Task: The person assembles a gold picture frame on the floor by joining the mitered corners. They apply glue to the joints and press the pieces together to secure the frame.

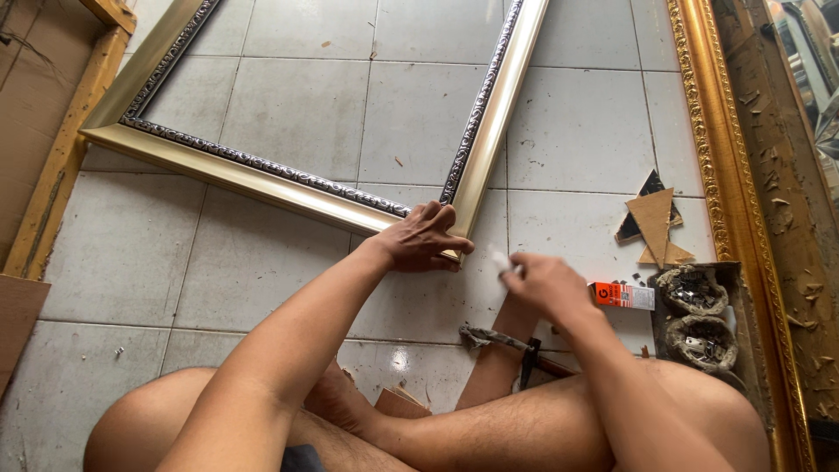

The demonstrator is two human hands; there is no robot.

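Frame corner (454, 229) under left hand (424, 240).

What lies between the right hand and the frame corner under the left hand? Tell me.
In the head view, only bare tile floor separates the right hand from the frame corner under the left hand; a small white object pokes from the right hand.

Two hands: left hand (424, 238), right hand (544, 284). Two picture frames: silver-gold frame (297, 179) far left, ornate gold frame (708, 166) right. One glue box (622, 295). Two round cups of small metal bits (695, 290) (702, 341), near right. One hammer (511, 343). Cardboard triangles (654, 223), roughly three, overlapping.
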